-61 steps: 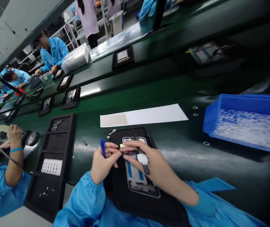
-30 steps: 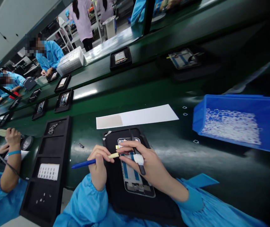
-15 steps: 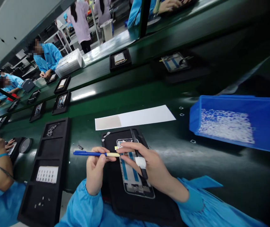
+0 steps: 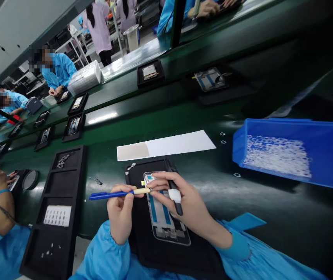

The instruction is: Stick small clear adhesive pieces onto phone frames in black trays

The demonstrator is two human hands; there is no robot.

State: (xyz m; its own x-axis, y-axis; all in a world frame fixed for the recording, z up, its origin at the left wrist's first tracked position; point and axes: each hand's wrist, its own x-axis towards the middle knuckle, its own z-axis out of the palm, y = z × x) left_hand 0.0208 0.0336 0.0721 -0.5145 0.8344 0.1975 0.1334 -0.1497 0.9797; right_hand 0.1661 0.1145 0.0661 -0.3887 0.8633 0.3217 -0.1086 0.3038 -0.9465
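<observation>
A blue pen (image 4: 111, 195) with a cream front end lies level in my left hand (image 4: 120, 214), pinched between thumb and fingers. Its tip points right, to the fingertips of my right hand (image 4: 182, 202), which come together there; any small part between them is too small to make out. Tucked in the right hand is a slim black tool (image 4: 178, 208) with a white wrap (image 4: 174, 195). Under both hands, an opened phone housing (image 4: 170, 233) with blue strips rests on a black tray (image 4: 155, 256), partly hidden by the right hand.
Left stands a black compartment tray (image 4: 79, 171) with small parts. A white strip (image 4: 181, 142) lies beyond the work tray. To the right, a blue bin (image 4: 330, 151) holds many small white frames; a few lie beside it. Phone trays (image 4: 73, 127) line the belt. Co-workers sit around.
The pen has tilted slightly, its back end lower, and its tip has shifted right against the right fingertips. The black tool has turned a little with the right hand. Trays on the belt have shifted slightly.
</observation>
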